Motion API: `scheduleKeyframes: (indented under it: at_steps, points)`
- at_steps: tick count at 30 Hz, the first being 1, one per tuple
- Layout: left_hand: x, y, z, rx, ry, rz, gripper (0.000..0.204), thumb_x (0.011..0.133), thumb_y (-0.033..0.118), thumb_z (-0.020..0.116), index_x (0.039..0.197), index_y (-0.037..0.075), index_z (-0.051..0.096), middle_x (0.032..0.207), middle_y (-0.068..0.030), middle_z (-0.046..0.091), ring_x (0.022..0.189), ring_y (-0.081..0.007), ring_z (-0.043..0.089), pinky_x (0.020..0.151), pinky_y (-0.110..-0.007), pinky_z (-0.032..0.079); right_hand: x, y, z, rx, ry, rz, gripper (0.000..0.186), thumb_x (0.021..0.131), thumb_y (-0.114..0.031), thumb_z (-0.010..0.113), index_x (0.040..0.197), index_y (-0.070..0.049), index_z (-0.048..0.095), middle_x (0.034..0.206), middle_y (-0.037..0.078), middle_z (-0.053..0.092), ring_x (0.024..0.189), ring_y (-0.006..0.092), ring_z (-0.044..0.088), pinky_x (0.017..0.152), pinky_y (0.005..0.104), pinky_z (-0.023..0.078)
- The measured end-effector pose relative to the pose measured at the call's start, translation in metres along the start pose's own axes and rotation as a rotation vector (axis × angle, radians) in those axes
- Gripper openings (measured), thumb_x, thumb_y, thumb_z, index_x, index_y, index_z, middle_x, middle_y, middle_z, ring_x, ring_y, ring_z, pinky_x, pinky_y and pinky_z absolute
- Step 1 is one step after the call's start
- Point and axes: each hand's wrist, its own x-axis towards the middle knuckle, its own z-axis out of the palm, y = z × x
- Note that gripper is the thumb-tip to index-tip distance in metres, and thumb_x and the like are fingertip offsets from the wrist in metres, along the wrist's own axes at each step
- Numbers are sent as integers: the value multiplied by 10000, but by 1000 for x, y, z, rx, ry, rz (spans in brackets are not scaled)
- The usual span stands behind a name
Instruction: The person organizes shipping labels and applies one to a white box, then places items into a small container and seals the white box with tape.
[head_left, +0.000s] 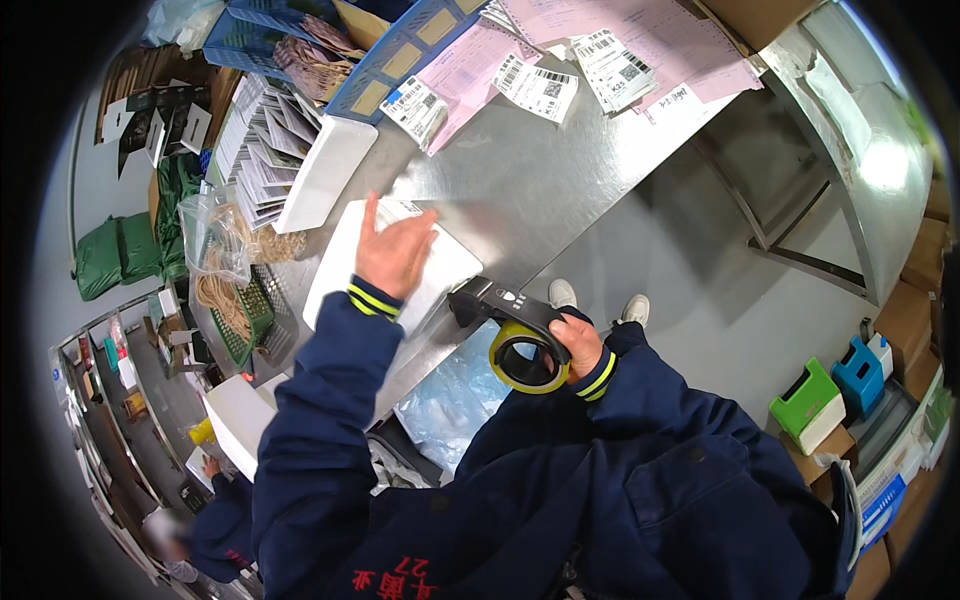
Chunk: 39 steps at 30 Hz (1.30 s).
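On a metal worktop (545,170), a white box (335,262) is being partly covered by the open left hand (393,255), fingers spread; just right of it, a tape dispenser (518,302) is being gripped by the right hand (582,346), head pointing leftward.

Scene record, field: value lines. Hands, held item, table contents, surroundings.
left hand: fingers spread, on or just above white box
right hand: gripping black tape dispenser
tape roll: yellow-green, on dispenser
table: metal, under the box
far side of table: white labels, pink sheets, blue crate
left side: green basket
lower left: another person
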Motion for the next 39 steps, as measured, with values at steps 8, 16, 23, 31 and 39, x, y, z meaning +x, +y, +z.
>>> scheduleKeyframes:
  at_steps: [8, 16, 23, 31, 39]
  points:
    - [-143, -146, 5, -392, -12, -1274, 707, 871, 585, 311, 1071, -40, 576, 909, -208, 633, 911, -283, 590, 831, -338, 421, 32, 14, 9, -26, 21, -38, 290, 884, -290, 508, 931, -10, 567, 744, 46, 585, 593, 103, 536, 556, 233, 458]
    - [-53, -27, 15, 15, 311, -793, 514, 859, 274, 508, 1273, 3, 371, 1283, -201, 414, 1200, -356, 367, 997, -438, 268, 196, -90, 118, -252, -9, 172, 229, 805, -346, 628, 815, -120, 595, 684, -18, 564, 547, 65, 498, 471, 198, 416]
    - [-12, 4, 10, 219, 161, -619, 464, 872, 185, 479, 1311, 102, 355, 1386, -93, 306, 1298, -305, 234, 1020, -546, 167, 104, -66, 60, -188, 188, 65, 319, 863, -366, 536, 869, -49, 573, 606, 29, 542, 470, 105, 475, 437, 225, 395]
    - [-4, 0, 7, 91, 216, -219, 364, 852, 113, 521, 1214, 93, 494, 1025, -94, 587, 1014, -245, 528, 1033, -488, 211, -16, 22, -10, 71, -19, 40, 331, 876, -227, 538, 1051, 54, 540, 884, 86, 620, 747, 127, 587, 691, 246, 474]
    - [-3, -148, -3, 395, 116, -250, 352, 925, 294, 370, 1030, 78, 627, 820, -104, 659, 864, -272, 616, 981, -429, 324, -10, 47, 6, 73, 6, -5, 325, 869, -192, 545, 1085, 50, 522, 948, 90, 617, 822, 141, 593, 761, 262, 472]
